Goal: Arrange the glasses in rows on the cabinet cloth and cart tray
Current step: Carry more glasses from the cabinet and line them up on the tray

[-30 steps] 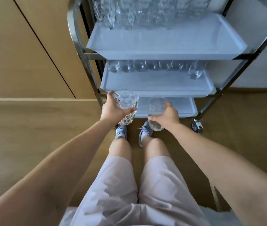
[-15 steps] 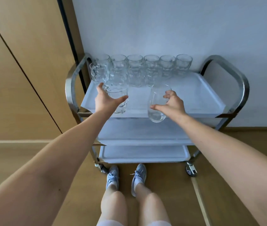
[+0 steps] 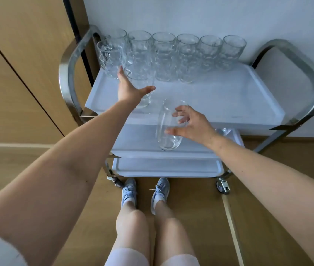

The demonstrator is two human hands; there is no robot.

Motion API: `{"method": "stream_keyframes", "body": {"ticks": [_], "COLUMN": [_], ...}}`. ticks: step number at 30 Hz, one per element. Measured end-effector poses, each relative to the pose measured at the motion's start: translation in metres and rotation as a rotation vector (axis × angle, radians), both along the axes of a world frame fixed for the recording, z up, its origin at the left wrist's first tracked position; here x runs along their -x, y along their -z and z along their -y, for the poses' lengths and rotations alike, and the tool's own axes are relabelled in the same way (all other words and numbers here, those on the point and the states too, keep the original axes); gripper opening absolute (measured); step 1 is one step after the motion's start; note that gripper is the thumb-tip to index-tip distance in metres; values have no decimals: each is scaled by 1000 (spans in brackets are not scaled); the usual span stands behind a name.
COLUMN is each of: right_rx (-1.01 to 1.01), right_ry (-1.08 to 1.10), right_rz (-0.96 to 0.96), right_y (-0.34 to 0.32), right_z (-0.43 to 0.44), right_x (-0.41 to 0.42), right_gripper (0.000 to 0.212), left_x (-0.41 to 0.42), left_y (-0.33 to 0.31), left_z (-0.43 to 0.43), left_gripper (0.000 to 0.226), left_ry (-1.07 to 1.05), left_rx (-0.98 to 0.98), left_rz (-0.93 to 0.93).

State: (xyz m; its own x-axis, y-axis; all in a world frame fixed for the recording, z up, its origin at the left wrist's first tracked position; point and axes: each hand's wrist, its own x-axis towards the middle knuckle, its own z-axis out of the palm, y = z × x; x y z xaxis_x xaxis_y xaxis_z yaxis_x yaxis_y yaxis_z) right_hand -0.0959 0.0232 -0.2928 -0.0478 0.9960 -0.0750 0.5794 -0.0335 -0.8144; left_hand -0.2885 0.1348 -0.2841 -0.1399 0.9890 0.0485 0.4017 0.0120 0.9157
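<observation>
My left hand (image 3: 131, 89) grips a dimpled glass (image 3: 145, 101) over the front left part of the cart's top white tray (image 3: 229, 96); I cannot tell if its base touches the tray. My right hand (image 3: 190, 124) holds a tall smooth glass (image 3: 166, 135) upright in the air just in front of the tray's front edge. Several dimpled glasses (image 3: 187, 60) stand in two rows along the back of the tray, the front row shorter and on the left.
The steel cart (image 3: 306, 73) stands against a white wall, with a wooden cabinet front (image 3: 27, 64) to its left. A middle tray (image 3: 137, 143) bears a glass (image 3: 223, 131) at its right; a lower tray (image 3: 167, 167) lies beneath. My feet are close to the cart's wheels.
Both hands rose from beside the lower shelves to the top tray. The left hand carried its dimpled glass in over the tray toward the rows; the right glass stays at the front edge.
</observation>
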Motion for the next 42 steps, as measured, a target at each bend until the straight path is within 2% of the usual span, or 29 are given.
{"method": "stream_keyframes", "body": {"ticks": [4, 9, 11, 13, 17, 23, 28, 34, 39, 42], "right_rx": [63, 110, 101, 83, -7, -155, -168, -178, -207, -251], "right_ry": [-61, -112, -78, -22, 126, 235, 221, 232, 275, 379], "right_rz": [33, 137, 166, 183, 136, 63, 53, -21, -126, -180], "right_y": [34, 96, 120, 141, 173, 204, 231, 245, 256, 265], "right_z": [10, 32, 38, 40, 20, -44, -85, -126, -146, -148], "right_x": [17, 49, 61, 74, 100, 131, 154, 177, 190, 198], "right_gripper": [86, 92, 90, 91, 93, 91, 90, 100, 81, 85], "left_x": [10, 46, 60, 74, 105, 139, 142, 128, 122, 122], "left_y": [14, 79, 105, 138, 222, 303, 326, 323, 310, 301], "left_z": [19, 95, 121, 143, 183, 208, 179, 132, 105, 89], "left_gripper": [122, 84, 70, 58, 43, 38, 38, 39, 38, 38], "left_ry": [28, 28, 43, 39, 43, 53, 85, 90, 92, 78], "left_rx": [-37, -270, -293, -230, 35, 284, 298, 264, 178, 79], "left_rz": [-93, -227, -251, -266, -295, -354, -369, -330, -290, -303]}}
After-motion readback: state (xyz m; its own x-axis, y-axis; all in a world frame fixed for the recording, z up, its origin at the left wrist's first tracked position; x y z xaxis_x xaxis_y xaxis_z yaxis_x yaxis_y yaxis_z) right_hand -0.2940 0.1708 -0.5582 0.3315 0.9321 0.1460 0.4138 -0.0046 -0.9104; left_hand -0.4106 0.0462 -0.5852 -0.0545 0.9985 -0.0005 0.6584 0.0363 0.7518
